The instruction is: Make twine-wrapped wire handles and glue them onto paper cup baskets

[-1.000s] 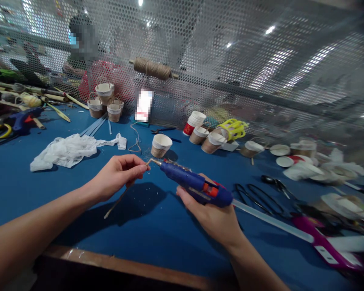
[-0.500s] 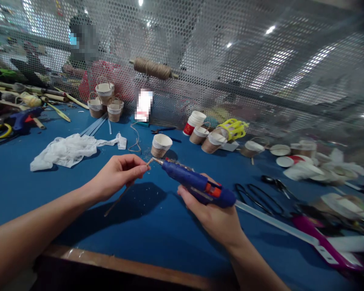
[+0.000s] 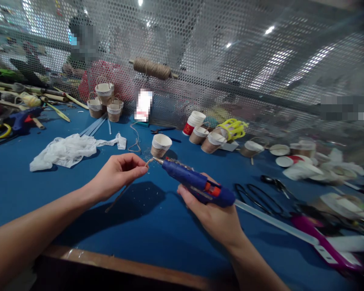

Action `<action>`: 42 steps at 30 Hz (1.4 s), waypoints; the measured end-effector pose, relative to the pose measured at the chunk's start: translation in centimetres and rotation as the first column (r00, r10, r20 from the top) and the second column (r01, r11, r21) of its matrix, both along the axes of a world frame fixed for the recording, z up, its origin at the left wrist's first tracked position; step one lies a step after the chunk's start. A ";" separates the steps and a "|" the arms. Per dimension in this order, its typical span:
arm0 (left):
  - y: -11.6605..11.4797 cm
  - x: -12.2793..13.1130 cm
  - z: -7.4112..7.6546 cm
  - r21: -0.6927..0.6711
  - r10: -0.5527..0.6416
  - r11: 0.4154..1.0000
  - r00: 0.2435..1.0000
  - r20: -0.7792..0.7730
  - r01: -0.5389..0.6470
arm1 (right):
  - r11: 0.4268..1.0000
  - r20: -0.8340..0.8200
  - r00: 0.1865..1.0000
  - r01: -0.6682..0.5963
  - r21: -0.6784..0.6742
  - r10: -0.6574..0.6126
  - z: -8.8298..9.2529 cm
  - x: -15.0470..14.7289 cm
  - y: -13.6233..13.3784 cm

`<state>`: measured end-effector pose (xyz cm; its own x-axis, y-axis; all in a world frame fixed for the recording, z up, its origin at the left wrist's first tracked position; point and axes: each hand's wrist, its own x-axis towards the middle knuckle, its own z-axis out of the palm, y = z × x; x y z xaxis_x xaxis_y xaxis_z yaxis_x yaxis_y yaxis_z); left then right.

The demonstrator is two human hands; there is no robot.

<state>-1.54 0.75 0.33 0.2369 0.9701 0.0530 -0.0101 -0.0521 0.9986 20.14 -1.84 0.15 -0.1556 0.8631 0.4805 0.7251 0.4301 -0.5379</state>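
Observation:
Between thumb and fingers, my left hand [image 3: 121, 176] pinches a short length of brown twine [image 3: 117, 199], its tail hanging below the hand. My right hand [image 3: 212, 218] is wrapped round a blue hot glue gun [image 3: 197, 180] with a clear glue stick [image 3: 276, 221] sticking out of its back. The gun's metal nozzle points left and meets, or nearly meets, the twine's upper end. Just behind the nozzle stands a small twine-wrapped paper cup [image 3: 160, 146] with a white lace rim.
White lace [image 3: 65, 151] lies bunched at the left. Several handled cups [image 3: 104, 93] are stacked behind it. A twine spool [image 3: 151, 68] hangs on the perforated metal screen [image 3: 182, 32]. More cups [image 3: 214, 142], scissors [image 3: 277, 185] and a magenta tool [image 3: 309, 222] lie to the right.
Almost nothing differs. The twine's upper end shifts slightly at the nozzle and its hanging tail rises a little; both hands keep their places.

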 end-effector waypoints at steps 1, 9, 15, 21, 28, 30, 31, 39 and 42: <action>0.0 0.0 0.0 0.002 0.000 1.000 1.000 -0.001 0.000 | 1.000 0.005 1.000 -0.006 0.005 0.006 0.0 0.0 0.0; -0.1 0.0 0.2 0.023 0.010 1.000 1.000 -0.011 -0.010 | 0.997 -0.053 0.998 -0.022 -0.071 0.019 0.4 -0.2 -0.2; 0.0 -0.3 -0.1 0.005 -0.043 0.999 0.999 -0.033 0.043 | 0.995 -0.145 0.989 -0.030 -0.092 0.016 0.3 -0.2 0.2; 0.0 -0.1 0.1 0.044 -0.012 0.999 0.999 -0.032 0.013 | 0.966 -0.212 0.976 0.000 -0.259 -0.057 1.5 -1.1 -0.6; 0.1 -0.3 0.0 0.094 -0.012 0.996 1.000 -0.006 0.012 | 0.957 -0.177 0.983 -0.005 -0.290 -0.048 1.8 -0.8 -0.5; 0.1 -0.3 -0.1 0.097 0.000 0.995 1.000 0.000 0.000 | 0.948 -0.192 0.980 -0.015 -0.317 -0.049 1.9 -0.9 -0.5; 0.2 -0.3 -0.1 0.100 0.009 0.995 1.000 -0.001 -0.009 | 0.942 -0.202 0.978 -0.020 -0.335 -0.051 2.0 -1.0 -0.6; 0.4 -0.3 0.0 0.079 -0.020 0.997 0.999 -0.035 0.022 | 0.926 -0.250 0.967 -0.042 -0.375 -0.057 2.2 -0.9 -0.5; 0.3 -0.4 -0.1 0.042 -0.048 0.998 0.999 -0.019 0.049 | 0.908 -0.315 0.949 -0.123 -0.401 -0.010 2.0 -0.5 0.2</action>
<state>-1.93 1.03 0.18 0.2852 0.9543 0.0892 0.0048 -0.0945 0.9955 19.67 -1.67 2.13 -0.1147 0.9866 0.1158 0.4790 0.1570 -0.8637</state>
